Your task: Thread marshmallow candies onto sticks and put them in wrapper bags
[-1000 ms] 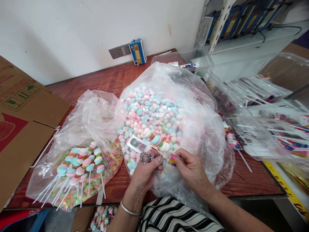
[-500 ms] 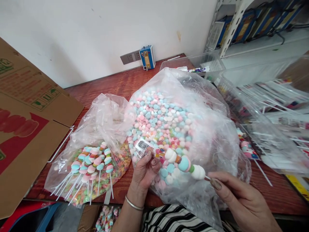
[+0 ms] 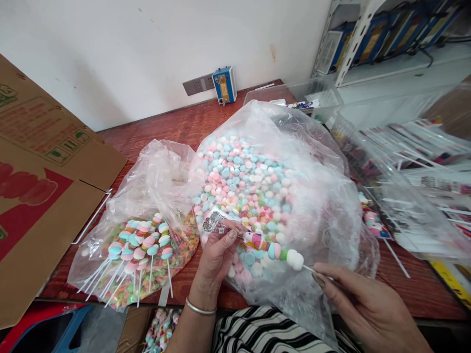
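Observation:
My left hand [image 3: 218, 255] is closed around a printed clear wrapper [image 3: 253, 240] with a dark printed end. A marshmallow skewer [image 3: 283, 254] of blue, pink, green and white pieces sits partly inside the wrapper's mouth. My right hand [image 3: 362, 299] pinches the white stick of that skewer between thumb and forefinger. Behind both hands lies a large clear bag of marshmallows [image 3: 246, 171] in pink, blue and white. Left of my left hand, a pile of finished marshmallow skewers [image 3: 142, 245] rests on a bag of ring-shaped gummy candies [image 3: 187, 238].
A cardboard box [image 3: 47, 196] stands at the left. Clear plastic bins [image 3: 386, 191] with wrappers and sticks fill the right side. A wrapped skewer [image 3: 375, 220] lies beside them. A small blue device [image 3: 224, 86] is by the wall socket. More wrapped candy [image 3: 162, 328] sits below the table edge.
The skewer has moved left into the wrapper, its far pieces now covered by the printed film. My right hand has shifted slightly left with the stick.

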`<action>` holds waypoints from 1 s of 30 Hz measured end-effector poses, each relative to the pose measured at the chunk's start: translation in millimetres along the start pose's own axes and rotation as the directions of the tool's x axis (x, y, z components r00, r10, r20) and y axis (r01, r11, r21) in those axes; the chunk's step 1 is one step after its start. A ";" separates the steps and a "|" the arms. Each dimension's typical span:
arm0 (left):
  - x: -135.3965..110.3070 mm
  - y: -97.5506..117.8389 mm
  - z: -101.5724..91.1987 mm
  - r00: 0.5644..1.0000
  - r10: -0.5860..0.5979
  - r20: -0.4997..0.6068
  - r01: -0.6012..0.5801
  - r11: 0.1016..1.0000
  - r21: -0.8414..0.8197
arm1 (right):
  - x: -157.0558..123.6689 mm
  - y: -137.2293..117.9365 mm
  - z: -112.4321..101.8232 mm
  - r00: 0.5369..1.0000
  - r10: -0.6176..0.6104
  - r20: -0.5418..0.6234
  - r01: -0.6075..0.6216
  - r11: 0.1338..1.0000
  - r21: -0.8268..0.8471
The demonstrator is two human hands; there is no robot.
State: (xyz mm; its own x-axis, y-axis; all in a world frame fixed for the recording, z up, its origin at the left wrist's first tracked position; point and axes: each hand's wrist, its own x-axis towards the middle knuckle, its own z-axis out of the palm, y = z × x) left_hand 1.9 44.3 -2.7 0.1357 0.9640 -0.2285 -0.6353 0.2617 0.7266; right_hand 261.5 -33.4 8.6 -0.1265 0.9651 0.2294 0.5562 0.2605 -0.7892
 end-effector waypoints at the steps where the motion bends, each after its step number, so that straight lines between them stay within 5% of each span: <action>1: 0.8 -1.5 3.6 1.000 -0.006 -0.003 0.006 1.000 -0.024 | -1.3 -0.9 2.9 0.999 0.048 0.004 -0.048 0.999 0.025; 3: 3.2 -6.4 12.4 0.998 -0.031 -0.052 0.024 0.992 -0.123 | -3.7 -3.2 13.2 0.980 0.198 0.026 -0.200 0.970 0.140; 5: 6.8 -12.1 22.4 0.990 -0.072 -0.123 0.041 0.970 -0.240 | -4.9 -6.2 27.6 0.925 0.372 0.077 -0.374 0.853 0.363; 8: 13.0 -18.3 35.9 0.973 -0.119 -0.197 0.043 0.936 -0.350 | -2.9 -12.7 47.4 0.781 0.518 0.349 -0.579 0.390 0.717; 10: 16.4 -20.1 41.6 0.965 -0.134 -0.225 0.037 0.919 -0.392 | 0.3 -18.4 54.6 0.683 0.490 0.542 -0.647 0.060 0.760; 11: 17.7 -20.5 43.4 0.962 -0.140 -0.235 0.034 0.914 -0.405 | 2.0 -21.0 56.4 0.648 0.464 0.604 -0.663 -0.048 0.747; 13: 19.4 -20.9 45.7 0.957 -0.145 -0.252 0.027 0.907 -0.421 | 4.6 -24.9 58.4 0.629 0.431 0.647 -0.666 -0.131 0.734; 16: 20.7 -20.9 49.0 0.952 -0.128 -0.277 0.001 0.909 -0.416 | 5.6 -24.4 62.9 0.688 0.436 0.580 -0.643 -0.003 0.766; 19: 21.8 -20.2 54.7 0.933 -0.115 -0.340 -0.029 0.921 -0.389 | 5.1 -17.1 68.4 0.831 0.457 0.317 -0.529 0.471 0.706; 21: 22.3 -19.6 59.3 0.920 -0.124 -0.371 -0.027 0.925 -0.378 | 6.2 -10.9 69.6 0.943 0.324 0.070 -0.318 0.825 0.467; 22: 22.2 -19.5 61.4 0.918 -0.130 -0.374 -0.021 0.927 -0.376 | 7.4 -8.0 69.1 0.979 0.203 -0.023 -0.187 0.933 0.307; 24: 21.5 -20.0 65.1 0.915 -0.146 -0.375 -0.005 0.928 -0.373 | 11.0 -3.7 67.2 0.993 -0.029 -0.115 0.033 0.999 0.032; 26: 19.8 -21.5 67.5 0.916 -0.157 -0.370 0.009 0.928 -0.372 | 15.1 -2.5 65.9 0.983 -0.126 -0.134 0.118 0.991 -0.065; 28: 17.8 -23.0 68.2 0.922 -0.179 -0.345 0.037 0.924 -0.382 | 18.6 -5.1 66.8 0.996 -0.002 -0.085 0.009 0.996 0.088; 30: 16.4 -24.1 66.7 0.934 -0.211 -0.289 0.080 0.911 -0.406 | 21.0 -10.7 69.3 0.961 0.255 0.103 -0.274 0.859 0.432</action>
State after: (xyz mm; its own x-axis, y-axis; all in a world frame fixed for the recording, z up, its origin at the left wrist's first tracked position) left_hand 70.1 57.0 19.2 0.0409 0.8312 -0.5544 -0.8759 0.2969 0.3804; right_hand 195.9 -14.0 -17.7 -0.0642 0.9971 -0.0397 0.1579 -0.0291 -0.9870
